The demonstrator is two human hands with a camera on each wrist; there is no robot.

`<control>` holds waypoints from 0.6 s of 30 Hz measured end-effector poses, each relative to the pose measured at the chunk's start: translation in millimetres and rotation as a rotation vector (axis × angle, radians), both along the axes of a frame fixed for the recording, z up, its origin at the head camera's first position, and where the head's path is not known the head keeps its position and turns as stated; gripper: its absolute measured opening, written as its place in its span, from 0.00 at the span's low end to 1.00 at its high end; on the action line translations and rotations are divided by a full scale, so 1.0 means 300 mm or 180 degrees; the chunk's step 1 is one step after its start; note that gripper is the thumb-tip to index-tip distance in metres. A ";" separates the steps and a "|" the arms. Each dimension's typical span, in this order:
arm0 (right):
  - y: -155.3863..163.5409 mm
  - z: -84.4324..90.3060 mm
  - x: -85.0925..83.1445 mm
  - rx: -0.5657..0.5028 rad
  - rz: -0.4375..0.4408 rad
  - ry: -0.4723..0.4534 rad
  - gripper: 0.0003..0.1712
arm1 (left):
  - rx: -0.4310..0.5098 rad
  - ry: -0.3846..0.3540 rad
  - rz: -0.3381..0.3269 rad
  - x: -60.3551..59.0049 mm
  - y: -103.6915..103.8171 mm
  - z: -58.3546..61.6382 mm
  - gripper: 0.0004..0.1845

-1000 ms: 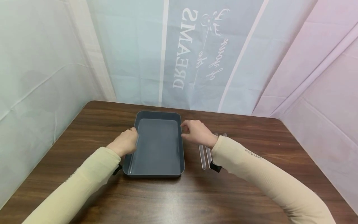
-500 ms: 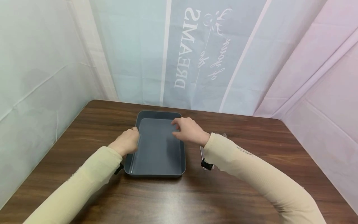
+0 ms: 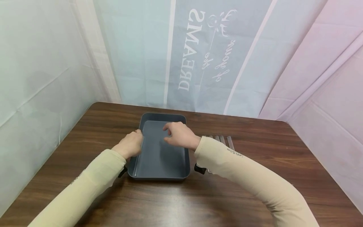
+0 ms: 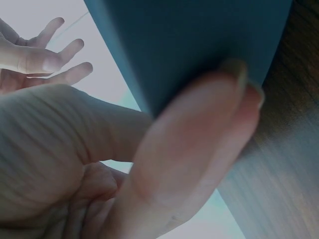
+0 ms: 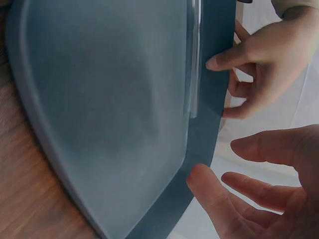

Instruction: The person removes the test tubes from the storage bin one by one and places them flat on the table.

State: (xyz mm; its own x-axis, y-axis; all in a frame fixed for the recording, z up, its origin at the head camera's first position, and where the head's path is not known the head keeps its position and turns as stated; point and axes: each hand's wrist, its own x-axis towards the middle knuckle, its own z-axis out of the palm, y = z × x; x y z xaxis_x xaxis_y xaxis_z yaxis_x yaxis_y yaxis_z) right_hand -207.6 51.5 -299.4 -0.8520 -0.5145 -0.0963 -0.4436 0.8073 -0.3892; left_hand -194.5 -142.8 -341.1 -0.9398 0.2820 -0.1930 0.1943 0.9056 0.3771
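One clear strip (image 5: 193, 64) inside tray (image 3: 158, 151) – right-wrist view only, left hand (image 3: 131, 145) grips rim, right fingers (image 5: 214, 194) relaxed.

Bare tabletop (image 3: 249, 176) is lying open along the near edge and toward the right edge. The gray tray (image 3: 158, 171) is blocking the middle, its left wall held by the left hand (image 3: 131, 144), and clear strips (image 3: 224, 140) are lying just right of it; curtain walls (image 3: 42, 72) are closing the far, left and right edges.

Left hand's fingers (image 4: 199, 134) grip tray (image 4: 194, 40) – tabletop (image 4: 284, 164) beside.
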 end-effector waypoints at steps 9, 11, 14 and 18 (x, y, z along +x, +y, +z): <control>-0.063 -0.043 -0.006 0.0082 0.0055 -0.0032 0.23 | -0.0024 0.0027 0.0013 -0.008 0.001 -0.002 0.30; -0.078 -0.053 -0.007 0.0080 0.0073 -0.0058 0.23 | -0.0016 0.0018 0.0039 -0.010 0.001 -0.002 0.29; -0.101 -0.070 -0.007 0.0111 0.0088 -0.0087 0.24 | 0.0027 -0.0008 0.0067 -0.008 -0.001 -0.004 0.28; -0.131 -0.090 -0.012 0.0089 0.0079 -0.0128 0.25 | 0.0078 -0.0047 0.0108 -0.007 -0.001 -0.007 0.27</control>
State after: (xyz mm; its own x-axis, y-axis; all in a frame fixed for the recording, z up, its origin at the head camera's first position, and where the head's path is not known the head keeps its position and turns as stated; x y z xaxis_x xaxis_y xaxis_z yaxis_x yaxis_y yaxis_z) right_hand -211.2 12.1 -326.4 -0.8343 -0.5321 -0.1447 -0.4481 0.8071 -0.3844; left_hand -196.5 -143.2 -343.2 -0.9460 0.2548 -0.2004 0.1579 0.9020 0.4018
